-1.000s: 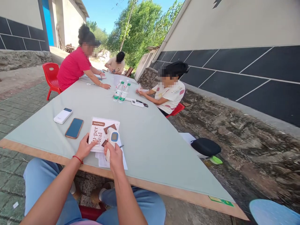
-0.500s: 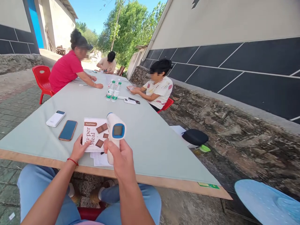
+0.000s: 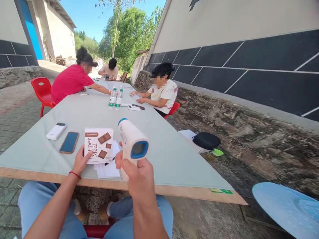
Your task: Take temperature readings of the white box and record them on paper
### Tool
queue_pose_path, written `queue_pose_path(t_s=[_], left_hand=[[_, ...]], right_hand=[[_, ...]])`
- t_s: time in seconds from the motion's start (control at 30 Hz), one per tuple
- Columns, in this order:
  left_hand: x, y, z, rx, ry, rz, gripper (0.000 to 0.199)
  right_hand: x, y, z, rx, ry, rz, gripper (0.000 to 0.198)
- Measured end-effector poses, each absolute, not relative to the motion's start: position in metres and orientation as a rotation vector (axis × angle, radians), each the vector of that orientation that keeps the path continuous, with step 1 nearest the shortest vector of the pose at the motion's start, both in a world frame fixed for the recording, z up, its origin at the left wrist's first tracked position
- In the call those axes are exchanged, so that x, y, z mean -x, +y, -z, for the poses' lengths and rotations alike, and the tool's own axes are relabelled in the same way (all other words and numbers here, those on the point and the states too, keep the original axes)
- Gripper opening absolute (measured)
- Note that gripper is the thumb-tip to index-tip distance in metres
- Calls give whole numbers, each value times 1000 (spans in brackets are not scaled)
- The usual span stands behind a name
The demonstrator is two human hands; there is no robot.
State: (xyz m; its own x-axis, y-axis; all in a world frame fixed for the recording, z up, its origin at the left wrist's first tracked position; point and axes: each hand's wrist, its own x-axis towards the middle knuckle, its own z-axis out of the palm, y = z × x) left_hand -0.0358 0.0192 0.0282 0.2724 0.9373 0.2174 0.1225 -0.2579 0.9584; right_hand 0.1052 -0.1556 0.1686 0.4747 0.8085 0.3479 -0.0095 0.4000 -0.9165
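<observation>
Well, at the far left a white power bank [image 3: 56, 131] and a phone [image 3: 69, 142] with a dark screen lie side by side on the table [image 3: 174, 159], both apart from my hands. Next comes my left hand [image 3: 81, 161], gripping the box [image 3: 101, 141] by its left edge — thumb across the front, other fingers mostly hidden. The box has its front turned up toward me, just above some loose papers [image 3: 108, 171] and a pen [image 3: 110, 161]. To its right, my right hand [image 3: 138, 171] is wrapped round the handle of a white thermometer gun [image 3: 132, 137], held up over the table with its screen facing me.

As far as I can judge, both things are in hand and the gun is raised; I can make out no number on its screen, so what is done beyond that, or left, I cannot tell.

As for writing, the box says "NutriMotion" in a brown band, with "-per Meal" running sideways below — my thumb covers the start. Blue print on the gun, the green labels on the bottles [image 3: 112, 99] and the green sticker [image 3: 221, 191] are too small to read.
</observation>
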Motion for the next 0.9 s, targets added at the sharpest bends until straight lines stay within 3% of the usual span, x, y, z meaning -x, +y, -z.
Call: queue_pose_path(t_s=[0.23, 0.33, 0.43, 0.7, 0.8, 0.9], left_hand=[[49, 32, -51, -1566, 1037, -886, 69], [51, 43, -64, -1607, 1060, -915, 69], [45, 58, -72, -1615, 1032, -996, 68], [13, 107, -63, -1666, 994, -1073, 58], [7, 123, -55, -1696, 1028, -1078, 55], [5, 134, -47, -1715, 1040, -1077, 52]], right_hand=[[-207, -132, -97, 1864, -987, -382, 42], [-252, -123, -56, 2370, -1066, -376, 42], [-279, -121, -25, 2565, -1212, -314, 44], [-299, -124, 12, 2608, -1338, 15, 41], [-289, -116, 16, 2408, -1375, 217, 39], [-268, -99, 16, 2108, -1613, 168, 33]])
